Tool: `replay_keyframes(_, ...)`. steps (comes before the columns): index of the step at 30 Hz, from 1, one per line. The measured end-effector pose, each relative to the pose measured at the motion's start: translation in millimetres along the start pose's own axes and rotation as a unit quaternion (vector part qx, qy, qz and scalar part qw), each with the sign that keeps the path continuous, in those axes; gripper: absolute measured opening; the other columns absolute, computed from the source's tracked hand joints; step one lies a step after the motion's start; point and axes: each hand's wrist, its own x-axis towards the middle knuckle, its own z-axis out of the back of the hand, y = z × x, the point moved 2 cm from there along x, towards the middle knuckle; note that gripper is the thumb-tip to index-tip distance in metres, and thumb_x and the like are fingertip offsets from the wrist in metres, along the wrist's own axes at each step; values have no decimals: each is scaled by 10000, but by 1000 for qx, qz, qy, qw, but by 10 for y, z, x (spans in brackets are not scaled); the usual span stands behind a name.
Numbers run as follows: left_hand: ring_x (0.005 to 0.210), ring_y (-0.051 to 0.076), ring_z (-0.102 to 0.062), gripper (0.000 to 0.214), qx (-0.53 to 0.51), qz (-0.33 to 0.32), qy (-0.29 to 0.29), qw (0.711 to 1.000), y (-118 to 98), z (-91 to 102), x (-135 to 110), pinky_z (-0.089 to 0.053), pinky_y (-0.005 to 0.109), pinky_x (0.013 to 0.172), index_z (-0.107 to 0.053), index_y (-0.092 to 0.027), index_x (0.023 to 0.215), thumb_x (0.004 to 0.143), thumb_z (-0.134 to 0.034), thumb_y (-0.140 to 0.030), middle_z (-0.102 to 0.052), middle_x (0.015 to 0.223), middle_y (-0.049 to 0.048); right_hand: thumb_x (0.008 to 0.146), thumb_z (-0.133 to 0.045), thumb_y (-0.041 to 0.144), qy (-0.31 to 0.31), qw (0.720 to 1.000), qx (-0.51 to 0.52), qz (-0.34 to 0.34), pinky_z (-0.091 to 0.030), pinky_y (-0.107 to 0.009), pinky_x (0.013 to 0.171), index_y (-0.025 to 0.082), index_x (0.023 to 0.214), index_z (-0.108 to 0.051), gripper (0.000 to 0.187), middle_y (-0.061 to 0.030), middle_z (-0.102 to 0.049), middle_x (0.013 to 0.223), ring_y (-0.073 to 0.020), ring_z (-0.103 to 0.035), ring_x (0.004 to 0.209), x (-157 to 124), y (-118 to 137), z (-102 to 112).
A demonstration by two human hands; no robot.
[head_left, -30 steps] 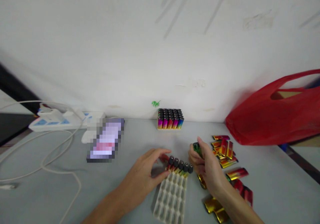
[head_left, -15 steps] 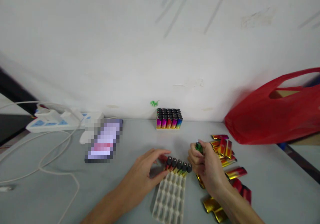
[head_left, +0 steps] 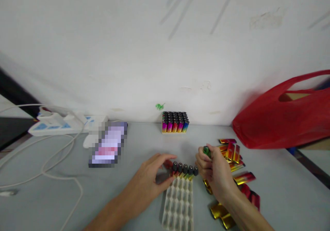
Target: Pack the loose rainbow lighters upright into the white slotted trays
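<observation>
A pale tray [head_left: 177,203] with rows of oval slots lies before me, its far row filled with dark-topped lighters [head_left: 185,171] in red, yellow and green. Curved around the far left end of that row, my left hand [head_left: 152,176] has its thumb against the tray; some of its fingers are hidden behind the lighters. To the right of the row, my right hand [head_left: 212,165] is closed around a green lighter [head_left: 206,151], of which only one end shows. Loose gold and red lighters [head_left: 244,178] are strewn beside and partly beneath my right forearm.
A full block of upright lighters [head_left: 175,122] stands against the wall. A red bag [head_left: 283,117] sits at the right. On the left are a phone [head_left: 108,145], a white power strip [head_left: 56,124] and a loose white cable [head_left: 59,177].
The near end of the tray has swung slightly to the right. My right hand has shifted a touch rightward with the green lighter; my left hand keeps its place.
</observation>
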Motion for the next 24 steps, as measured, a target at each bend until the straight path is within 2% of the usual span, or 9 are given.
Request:
replay_keyframes(5,1113,220,-748,522,13,2,-3,1000,-14,5,-17,-560,382,1065,-680,-336,1398,927,-797,-144,-778,1202,-13,823,-674,561,6,1000,9,5,-60,-256,441,270,615,-352,482,129,-143,576,-95,-32,524,-11,-8,10)
replay_keyframes(10,990,227,-745,581,54,-17,4,998,-79,19,-38,-579,401,981,-650,-302,1406,863,-769,-132,-750,1106,2,864,-718,722,16,998,11,51,-104,-238,440,247,656,-448,584,130,-196,580,-88,-66,516,-2,18,-16)
replay_keyframes(12,948,234,-729,594,71,-24,7,997,-105,16,-45,-581,412,953,-644,-283,1405,841,-746,-128,-730,1061,10,892,-709,739,0,998,-4,69,-138,-229,438,238,737,-532,554,125,-253,581,-88,-106,495,4,22,-25)
replay_keyframes(14,944,246,-711,620,80,-30,14,996,-134,10,-50,-585,419,936,-643,-274,1400,808,-733,-114,-711,1054,20,929,-712,701,-20,994,-37,102,-193,-233,438,239,843,-591,485,104,-371,606,-93,-199,469,3,28,-25)
replay_keyframes(16,1043,264,-699,648,72,-35,24,997,-162,10,-52,-587,428,984,-636,-274,1403,786,-731,-97,-695,1150,47,962,-718,650,-34,984,-95,147,-310,-249,481,242,890,-623,426,66,-508,676,-115,-371,502,-5,43,-17)
replay_keyframes(19,1342,302,-610,758,33,-48,39,998,-189,38,-53,-526,464,1181,-564,-289,1501,800,-810,-139,-616,1440,92,995,-699,613,-50,956,-205,204,-478,-296,727,234,907,-708,389,-3,-658,832,-196,-608,776,-28,82,-3)
replay_keyframes(22,1533,350,-478,1044,5,-49,85,995,-167,66,-59,-407,524,1325,-426,-309,1649,765,-981,-341,-504,1645,113,996,-679,600,-61,929,-282,230,-469,-332,936,227,908,-777,395,-45,-739,978,-262,-652,1029,-53,129,-9)
replay_keyframes(24,1594,376,-424,1197,-1,-37,122,992,-129,72,-67,-347,550,1369,-362,-308,1702,717,-1030,-432,-450,1720,122,1001,-666,592,-53,923,-304,230,-465,-332,928,219,912,-795,404,-42,-750,960,-264,-659,1012,-68,149,-26)
